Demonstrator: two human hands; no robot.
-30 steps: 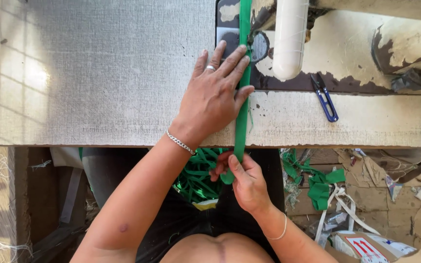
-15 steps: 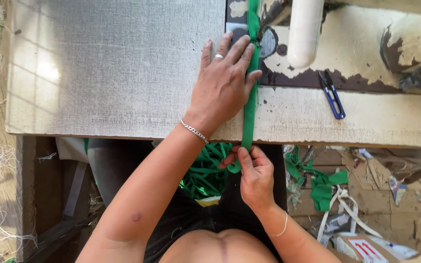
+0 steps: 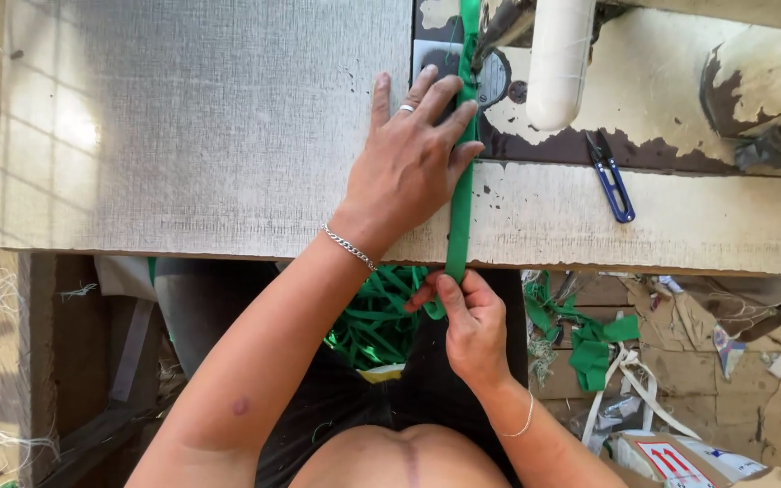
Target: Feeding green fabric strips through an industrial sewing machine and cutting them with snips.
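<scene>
Left hand (image 3: pixel 409 176) lies flat, fingers spread, pressing the green strap (image 3: pixel 459 194) onto the bench (image 3: pixel 210 136). Just below it, right hand (image 3: pixel 470 321) has its grip pinched closed on the strap.

strap (image 3: pixel 459 194) on table (image 3: pixel 210 136) | snips (image 3: pixel 611 164) right — pile (image 3: pixel 374 316) probably below

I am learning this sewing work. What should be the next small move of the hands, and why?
Probably feed the green fabric strip forward: the left hand presses it flat beside the worn sewing machine's needle area, while the right hand pinches it at the table edge.
</scene>
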